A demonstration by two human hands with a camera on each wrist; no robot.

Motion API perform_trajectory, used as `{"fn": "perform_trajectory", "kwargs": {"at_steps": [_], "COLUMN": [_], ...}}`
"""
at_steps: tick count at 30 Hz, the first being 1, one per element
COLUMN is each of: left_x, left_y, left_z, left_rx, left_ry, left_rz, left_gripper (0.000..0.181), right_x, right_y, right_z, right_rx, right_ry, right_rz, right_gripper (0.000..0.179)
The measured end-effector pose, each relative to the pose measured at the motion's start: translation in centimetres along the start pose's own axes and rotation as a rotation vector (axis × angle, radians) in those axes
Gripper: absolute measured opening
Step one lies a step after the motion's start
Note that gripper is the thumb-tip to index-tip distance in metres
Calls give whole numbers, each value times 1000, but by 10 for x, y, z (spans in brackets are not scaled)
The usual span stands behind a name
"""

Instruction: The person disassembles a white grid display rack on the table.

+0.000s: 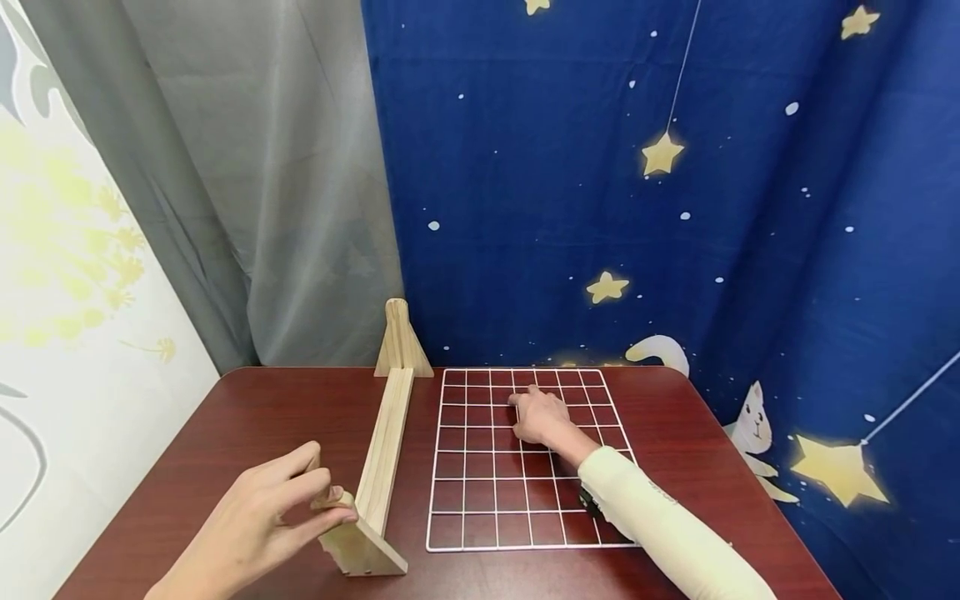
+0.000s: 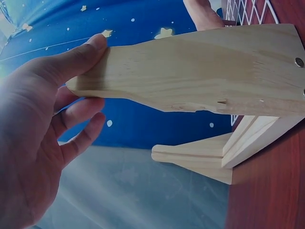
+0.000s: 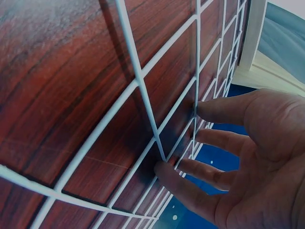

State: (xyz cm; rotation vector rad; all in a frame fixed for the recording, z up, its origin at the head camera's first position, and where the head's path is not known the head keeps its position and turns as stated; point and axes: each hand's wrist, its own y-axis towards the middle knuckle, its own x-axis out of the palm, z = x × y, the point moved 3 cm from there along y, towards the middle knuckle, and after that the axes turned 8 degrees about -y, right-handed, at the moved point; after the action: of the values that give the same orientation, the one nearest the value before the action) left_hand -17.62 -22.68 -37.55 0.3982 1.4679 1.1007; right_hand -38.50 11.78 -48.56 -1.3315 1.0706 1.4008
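Observation:
A pale wooden stand (image 1: 386, 442), with a long bar between two tapered end boards, stands on the table left of centre. My left hand (image 1: 258, 508) pinches the narrow top of the near end board (image 2: 190, 71) between thumb and fingers. To the right of the stand lies a white wire grid (image 1: 525, 547), flat over the tabletop. On the far half of that grid rests my right hand (image 1: 542, 415). Its spread fingers (image 3: 190, 186) reach down to the wires in the right wrist view.
The dark red wooden table (image 1: 697, 467) has rounded far corners. Behind it hang a grey curtain (image 1: 315, 208) and a blue star-patterned curtain (image 1: 525, 208). The far end board (image 1: 401, 342) rises close to the grey curtain. Two screw heads show low on the near board.

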Motion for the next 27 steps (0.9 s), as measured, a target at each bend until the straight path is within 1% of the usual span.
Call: {"fn": "perform_trajectory", "kwargs": {"at_steps": [8,11,13,15,16,18,20,22,23,25,26,27], "left_x": [1,1,2,4,4,4,2,-2,-4,-9,-11,-13], "left_y": [4,5,4,3,3,2,2,2,2,0,-1,-3], "left_z": [2,1,0,-2,-3,-5,-9,-15,-18,-27,-32,-38], "left_rx": [9,18,16,18,18,38,69,84,79,35,-6,-59], "left_ry": [7,-32,-91,-204,-258,-374,-453,-465,-455,-396,-360,-319], "left_rz": [16,31,43,56,62,75,85,96,99,102,100,94], "left_gripper": [37,32,28,24,24,23,21,17,16,24,31,37], "right_x": [0,-1,-1,-3,-4,-6,-9,-10,-11,-13,-14,-16], "right_y": [-2,-3,-6,-10,-13,-20,-27,-35,-40,-48,-52,-57], "right_z": [5,8,15,23,28,37,47,57,62,72,77,82], "right_rx": [-10,-38,-60,-87,-102,-148,-191,-223,-228,-214,-203,-188], "right_ry": [-5,4,27,83,128,222,324,413,447,513,533,543], "right_rz": [-21,-45,-66,-78,-77,-68,-48,-19,-3,35,61,90], "right_gripper": [53,54,58,62,63,63,58,50,46,39,37,36]}}
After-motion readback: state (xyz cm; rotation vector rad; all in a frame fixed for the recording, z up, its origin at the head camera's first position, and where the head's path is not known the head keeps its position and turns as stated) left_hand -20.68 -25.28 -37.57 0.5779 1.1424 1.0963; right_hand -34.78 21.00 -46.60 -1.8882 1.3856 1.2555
